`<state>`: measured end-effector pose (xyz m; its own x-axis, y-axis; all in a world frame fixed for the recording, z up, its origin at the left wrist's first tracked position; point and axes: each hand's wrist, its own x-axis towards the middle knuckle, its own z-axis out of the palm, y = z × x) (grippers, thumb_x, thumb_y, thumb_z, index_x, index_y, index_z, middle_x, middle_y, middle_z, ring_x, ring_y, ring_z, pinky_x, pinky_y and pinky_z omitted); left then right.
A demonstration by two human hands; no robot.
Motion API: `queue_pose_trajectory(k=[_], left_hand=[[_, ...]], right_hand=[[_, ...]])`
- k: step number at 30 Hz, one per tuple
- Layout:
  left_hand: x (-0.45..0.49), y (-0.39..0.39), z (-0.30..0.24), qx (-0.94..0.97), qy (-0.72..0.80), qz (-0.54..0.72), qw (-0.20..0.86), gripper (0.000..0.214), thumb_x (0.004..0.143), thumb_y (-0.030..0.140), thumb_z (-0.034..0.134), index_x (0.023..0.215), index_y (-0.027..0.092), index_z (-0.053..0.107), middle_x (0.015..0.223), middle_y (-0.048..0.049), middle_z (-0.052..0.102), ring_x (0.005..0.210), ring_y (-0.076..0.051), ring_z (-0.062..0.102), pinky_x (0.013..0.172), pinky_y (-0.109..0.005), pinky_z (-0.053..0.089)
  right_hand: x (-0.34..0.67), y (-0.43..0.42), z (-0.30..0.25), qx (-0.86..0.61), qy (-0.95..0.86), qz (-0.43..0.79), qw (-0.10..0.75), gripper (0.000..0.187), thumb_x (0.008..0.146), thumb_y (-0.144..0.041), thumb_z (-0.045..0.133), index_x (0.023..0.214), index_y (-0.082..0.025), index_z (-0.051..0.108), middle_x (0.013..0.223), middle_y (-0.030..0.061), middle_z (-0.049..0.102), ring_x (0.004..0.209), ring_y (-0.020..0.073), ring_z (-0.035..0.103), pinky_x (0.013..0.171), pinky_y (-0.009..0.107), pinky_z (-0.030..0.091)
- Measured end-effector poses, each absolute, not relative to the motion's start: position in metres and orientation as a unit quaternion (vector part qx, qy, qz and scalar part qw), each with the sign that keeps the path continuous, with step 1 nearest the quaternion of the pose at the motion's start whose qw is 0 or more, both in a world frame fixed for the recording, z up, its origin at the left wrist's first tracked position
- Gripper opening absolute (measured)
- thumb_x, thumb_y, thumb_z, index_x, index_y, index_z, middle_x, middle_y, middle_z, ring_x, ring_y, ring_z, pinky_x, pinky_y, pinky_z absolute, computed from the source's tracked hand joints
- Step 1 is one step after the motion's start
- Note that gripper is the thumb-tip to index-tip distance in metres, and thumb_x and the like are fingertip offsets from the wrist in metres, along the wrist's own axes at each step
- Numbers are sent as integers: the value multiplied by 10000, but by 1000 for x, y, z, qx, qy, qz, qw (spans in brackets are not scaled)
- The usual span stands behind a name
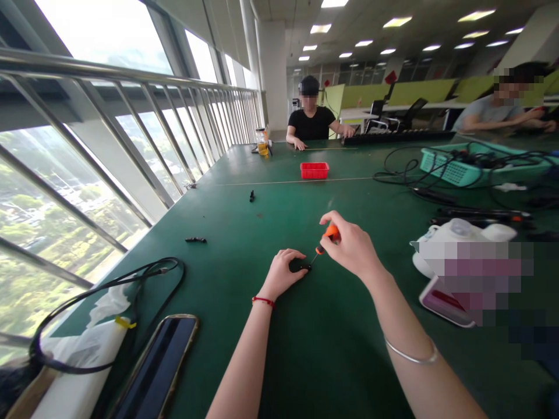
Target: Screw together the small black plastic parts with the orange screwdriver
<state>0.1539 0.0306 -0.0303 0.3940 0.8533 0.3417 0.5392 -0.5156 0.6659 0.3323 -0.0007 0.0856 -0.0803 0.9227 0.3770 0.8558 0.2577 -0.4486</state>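
My left hand [282, 272] presses a small black part [300, 267] down on the green table [279, 361], fingers curled over it. My right hand [349, 244] grips an orange-handled screwdriver [328, 235], tilted down to the left, with its tip at the black part. A red string bracelet circles my left wrist and a silver bangle my right forearm.
A phone [159, 366], a coiled black cable [105, 308] and a white bag lie at the near left. Small black parts [195, 240] and a red tray [314, 170] sit farther out. A teal basket [454, 169] with cables and a white appliance [458, 235] stand right. Two people sit at the far end.
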Motion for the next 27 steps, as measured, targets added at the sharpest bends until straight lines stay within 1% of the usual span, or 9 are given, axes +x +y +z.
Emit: queue_pose_trajectory(k=[4, 7, 10, 12, 16, 19, 23, 25, 27], left_hand=[[154, 31, -30, 801, 436, 338, 233, 254, 676, 196, 681, 927, 206, 640, 1000, -26, 639, 963, -202, 536, 908, -363, 406], [154, 31, -29, 800, 435, 340, 234, 211, 678, 193, 678, 887, 209, 651, 1008, -24, 638, 971, -201, 538, 920, -366, 398], [154, 31, -28, 801, 435, 338, 236, 190, 686, 201, 673, 875, 213, 660, 1011, -26, 638, 980, -202, 540, 923, -371, 396], [154, 30, -29, 800, 435, 337, 240, 178, 688, 203, 670, 865, 212, 662, 1010, -28, 639, 983, -204, 542, 927, -375, 395], [156, 30, -25, 781, 437, 350, 277, 191, 668, 217, 690, 857, 204, 660, 1002, -36, 641, 986, -210, 546, 942, -383, 389], [158, 29, 2, 705, 448, 408, 368, 212, 717, 307, 647, 884, 176, 633, 1012, -56, 629, 970, -200, 562, 900, -350, 422], [149, 7, 70, 635, 381, 483, 467, 305, 766, 475, 553, 756, 170, 563, 789, -29, 614, 775, -167, 581, 747, -316, 474], [136, -19, 96, 654, 340, 472, 484, 442, 759, 626, 461, 714, 201, 572, 713, -33, 596, 732, -186, 588, 668, -336, 484], [119, -53, 107, 648, 390, 469, 455, 515, 745, 714, 375, 686, 251, 592, 631, -32, 562, 712, -203, 595, 590, -345, 475]], right_hand=[[330, -3, 89, -594, -751, 77, 279, 159, 814, -377, 435, 846, -241, 512, 663, -33, 596, 566, 131, 537, 499, 218, 307], [330, -3, 90, -606, -747, 74, 263, 304, 871, -456, 338, 772, -238, 526, 599, -23, 584, 543, 140, 538, 489, 225, 303], [328, -3, 91, -618, -737, 54, 268, 177, 833, -353, 399, 902, -246, 521, 631, -24, 596, 543, 145, 534, 494, 229, 301], [327, -4, 90, -616, -735, 43, 281, 222, 768, -298, 459, 981, -242, 488, 699, -21, 610, 571, 147, 540, 500, 226, 307], [326, -2, 87, -611, -737, 52, 284, 188, 820, -409, 426, 852, -247, 515, 657, -21, 602, 574, 150, 547, 490, 222, 292], [326, 0, 86, -628, -727, 46, 274, 307, 871, -462, 341, 761, -244, 527, 593, -16, 587, 560, 154, 546, 492, 231, 283], [327, -1, 88, -641, -717, 34, 272, 160, 785, -328, 454, 921, -255, 494, 651, -31, 599, 575, 157, 541, 502, 231, 295], [326, -2, 89, -633, -723, 40, 275, 230, 724, -311, 511, 942, -253, 467, 699, -37, 609, 596, 155, 542, 509, 229, 305], [326, -2, 88, -624, -730, 49, 275, 213, 731, -369, 525, 901, -255, 470, 696, -42, 610, 601, 154, 542, 512, 228, 311]])
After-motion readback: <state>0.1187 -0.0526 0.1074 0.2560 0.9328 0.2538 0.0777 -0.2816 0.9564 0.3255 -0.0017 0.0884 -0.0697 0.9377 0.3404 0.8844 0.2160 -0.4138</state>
